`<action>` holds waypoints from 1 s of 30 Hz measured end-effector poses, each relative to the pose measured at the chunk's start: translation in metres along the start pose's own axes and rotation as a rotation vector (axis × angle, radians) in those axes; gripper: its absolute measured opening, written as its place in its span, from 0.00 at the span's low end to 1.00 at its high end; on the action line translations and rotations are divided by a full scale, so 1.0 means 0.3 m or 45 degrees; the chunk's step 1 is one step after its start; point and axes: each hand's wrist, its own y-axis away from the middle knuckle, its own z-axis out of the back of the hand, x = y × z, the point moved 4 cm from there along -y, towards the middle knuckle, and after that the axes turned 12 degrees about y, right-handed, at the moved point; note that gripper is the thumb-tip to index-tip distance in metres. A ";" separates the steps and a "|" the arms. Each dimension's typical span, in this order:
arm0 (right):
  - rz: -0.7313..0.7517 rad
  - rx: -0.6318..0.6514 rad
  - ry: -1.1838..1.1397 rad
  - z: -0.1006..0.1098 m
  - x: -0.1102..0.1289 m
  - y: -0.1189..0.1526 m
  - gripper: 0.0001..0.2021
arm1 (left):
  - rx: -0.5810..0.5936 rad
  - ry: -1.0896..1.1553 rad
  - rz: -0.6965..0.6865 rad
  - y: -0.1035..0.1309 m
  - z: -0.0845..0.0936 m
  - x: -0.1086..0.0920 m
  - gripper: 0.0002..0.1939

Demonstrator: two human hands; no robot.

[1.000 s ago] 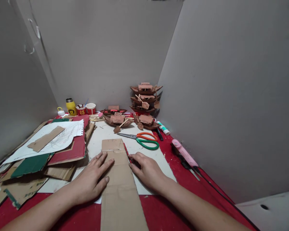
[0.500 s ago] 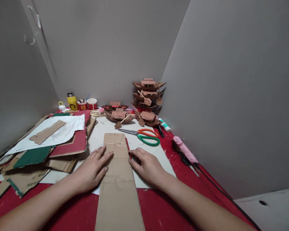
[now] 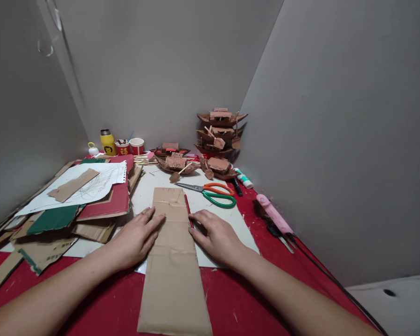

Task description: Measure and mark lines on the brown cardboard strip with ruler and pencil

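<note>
A long strip of brown cardboard (image 3: 173, 275) lies lengthwise in front of me, creased crosswise near its far end. My left hand (image 3: 138, 238) rests at its left edge, fingers apart, with a fingertip on the board. On the other side, my right hand (image 3: 217, 235) lies with thumb and forefinger spread, their tips touching a red and black pencil (image 3: 187, 205). That pencil lies along the strip's right edge and does not look gripped. Just beyond are scissors (image 3: 210, 191) with one orange and one green handle, blades pointing left.
Cardboard scraps and a scribbled paper sheet (image 3: 101, 175) are piled on the left. Several brown model boats (image 3: 177, 163) stand at the back, some stacked. Cups (image 3: 136, 145) and a yellow bottle (image 3: 107, 142) are at back left. A pink corded tool (image 3: 275, 214) lies right.
The view has shifted slightly, bringing the near end of the cardboard strip into sight. Both hands, the strip and the pencil keep nearly the same places relative to one another.
</note>
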 end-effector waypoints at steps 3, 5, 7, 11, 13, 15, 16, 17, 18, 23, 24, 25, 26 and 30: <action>0.002 -0.011 -0.006 0.002 0.003 -0.001 0.15 | 0.008 -0.023 -0.004 0.000 0.003 -0.002 0.24; 0.006 -0.011 -0.003 0.002 0.004 -0.002 0.15 | 0.033 -0.022 0.008 0.000 0.007 -0.010 0.24; 0.010 -0.007 0.002 0.002 0.005 -0.002 0.15 | 0.063 -0.020 0.028 0.001 0.013 -0.023 0.25; 0.020 -0.009 0.002 0.003 0.005 0.001 0.14 | 0.102 -0.017 0.047 0.008 0.019 -0.047 0.26; 0.027 -0.009 0.003 0.003 0.006 0.002 0.14 | 0.104 -0.012 0.039 0.014 0.017 -0.051 0.26; 0.032 -0.006 0.006 0.002 0.006 0.001 0.14 | 0.085 0.004 0.022 0.018 0.013 -0.051 0.26; 0.031 -0.003 0.007 0.001 0.006 0.001 0.14 | 0.067 0.016 0.011 0.020 0.011 -0.051 0.26; 0.029 -0.001 0.007 0.001 0.005 0.001 0.14 | 0.047 0.031 -0.003 0.021 0.011 -0.051 0.26; 0.026 0.001 0.002 0.001 0.004 0.001 0.14 | 0.024 0.048 -0.019 0.022 0.012 -0.052 0.26; 0.000 0.014 -0.038 0.007 -0.005 0.004 0.14 | -0.081 0.177 -0.081 0.020 0.035 -0.071 0.23; -0.005 0.020 -0.041 0.009 -0.006 0.004 0.14 | -0.095 0.202 -0.086 0.019 0.040 -0.076 0.22; -0.008 0.024 -0.043 0.011 -0.008 0.004 0.14 | -0.104 0.222 -0.087 0.019 0.045 -0.080 0.22; -0.012 0.029 -0.042 0.013 -0.009 0.004 0.14 | -0.115 0.236 -0.085 0.019 0.048 -0.083 0.21; -0.041 0.064 -0.031 0.015 -0.016 0.006 0.14 | -0.142 0.271 -0.069 0.020 0.048 -0.082 0.20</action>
